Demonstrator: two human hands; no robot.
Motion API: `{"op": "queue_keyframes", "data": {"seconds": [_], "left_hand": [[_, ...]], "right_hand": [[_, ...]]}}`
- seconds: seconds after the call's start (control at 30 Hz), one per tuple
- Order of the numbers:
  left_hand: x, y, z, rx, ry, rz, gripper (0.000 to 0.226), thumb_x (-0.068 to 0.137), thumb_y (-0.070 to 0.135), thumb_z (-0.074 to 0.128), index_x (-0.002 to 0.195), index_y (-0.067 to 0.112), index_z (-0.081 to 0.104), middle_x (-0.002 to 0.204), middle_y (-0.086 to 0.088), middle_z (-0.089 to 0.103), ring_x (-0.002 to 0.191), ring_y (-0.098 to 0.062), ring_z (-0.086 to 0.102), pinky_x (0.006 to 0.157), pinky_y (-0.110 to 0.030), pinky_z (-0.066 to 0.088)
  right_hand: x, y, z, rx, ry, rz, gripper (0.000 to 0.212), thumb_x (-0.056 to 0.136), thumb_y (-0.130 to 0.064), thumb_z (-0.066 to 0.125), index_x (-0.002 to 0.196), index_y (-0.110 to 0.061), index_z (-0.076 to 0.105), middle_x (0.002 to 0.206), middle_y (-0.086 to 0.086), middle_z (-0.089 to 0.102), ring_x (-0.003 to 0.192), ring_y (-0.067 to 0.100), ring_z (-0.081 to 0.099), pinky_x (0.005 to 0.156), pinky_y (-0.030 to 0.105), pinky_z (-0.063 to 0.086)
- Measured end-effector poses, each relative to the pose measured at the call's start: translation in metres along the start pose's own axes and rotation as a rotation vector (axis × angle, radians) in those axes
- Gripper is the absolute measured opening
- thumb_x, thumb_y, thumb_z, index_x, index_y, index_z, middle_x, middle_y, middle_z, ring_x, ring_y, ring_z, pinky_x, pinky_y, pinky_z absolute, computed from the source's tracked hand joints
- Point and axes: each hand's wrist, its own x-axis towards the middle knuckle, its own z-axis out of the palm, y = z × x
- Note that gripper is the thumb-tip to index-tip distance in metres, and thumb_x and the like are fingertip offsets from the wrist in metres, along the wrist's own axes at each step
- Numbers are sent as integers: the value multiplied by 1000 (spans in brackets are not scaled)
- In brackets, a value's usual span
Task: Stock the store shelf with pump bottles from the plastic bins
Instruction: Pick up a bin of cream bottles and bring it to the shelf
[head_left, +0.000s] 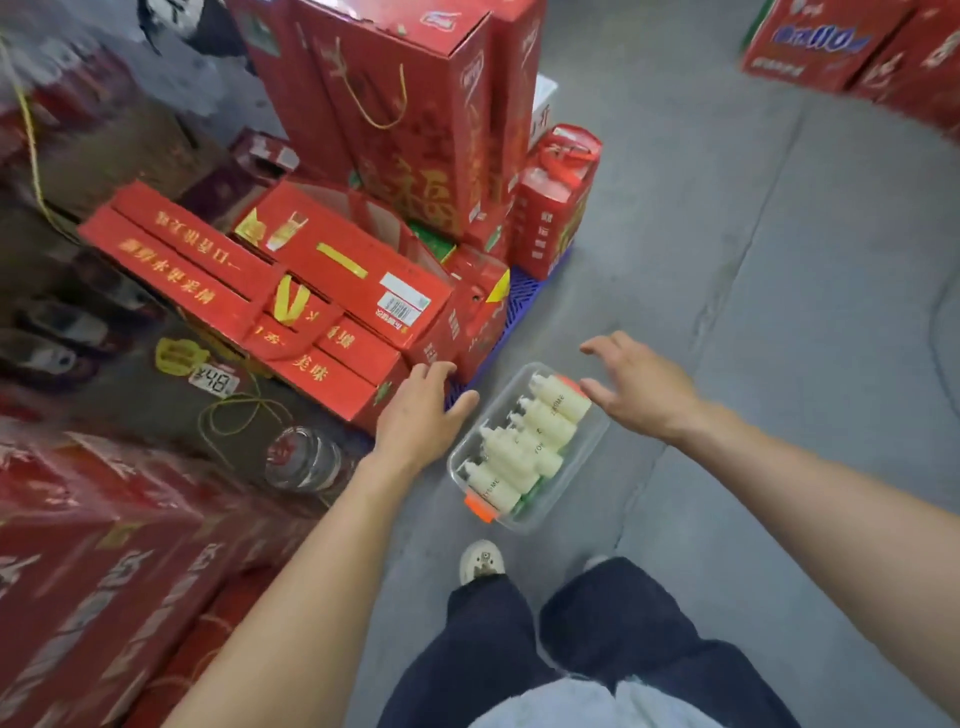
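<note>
Both hands, left (415, 410) at 9 o'clock and right (636, 387) at 2 o'clock, flank the floor bin (584, 467) of bottles (524, 441), fingers spread and empty, apparently positioned to lift it.

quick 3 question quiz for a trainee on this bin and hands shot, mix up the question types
1. True or false: the clear plastic bin sits on the grey floor with cream pump bottles lying inside it.
2. Multiple choice: the left hand and right hand are A) gripping the bin, B) spread open on either side of it, holding nothing, C) each lifting a bottle.
3. Fill in: the bin's end clips are coloured ____.

Key: 1 true. 2 B. 3 orange; one clip shows at the near end.
</note>
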Motion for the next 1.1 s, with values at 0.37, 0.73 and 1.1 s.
{"op": "queue_keyframes", "data": {"seconds": [0.37, 0.73, 1.1], "left_hand": [[73, 24, 132, -315, 52, -585, 51, 97, 47, 49, 137, 16, 49, 130, -5, 54, 114, -25, 56, 88, -35, 44], [99, -38, 354, -678, 46, -1145, 46, 95, 30, 58, 134, 7, 52, 133, -17, 55, 120, -29, 55, 100, -34, 41], [141, -163, 513, -837, 310, -1615, 67, 103, 45, 34, 154, 5, 17, 156, -22, 27, 142, -38, 29, 115, -44, 20]], "right_hand": [[179, 133, 20, -206, -356, -214, 45, 96, -38, 48, 138, -23, 43, 135, 4, 47, 124, 25, 48, 87, 37, 45], [302, 228, 208, -19, -555, -17, 38, 93, -24, 60, 126, -7, 57, 124, 17, 58, 115, 32, 55, 95, 32, 39], [377, 268, 406, 320, -610, 346, 54, 101, -47, 34, 127, -2, 51, 130, 15, 54, 109, 26, 51, 92, 37, 39]]}}
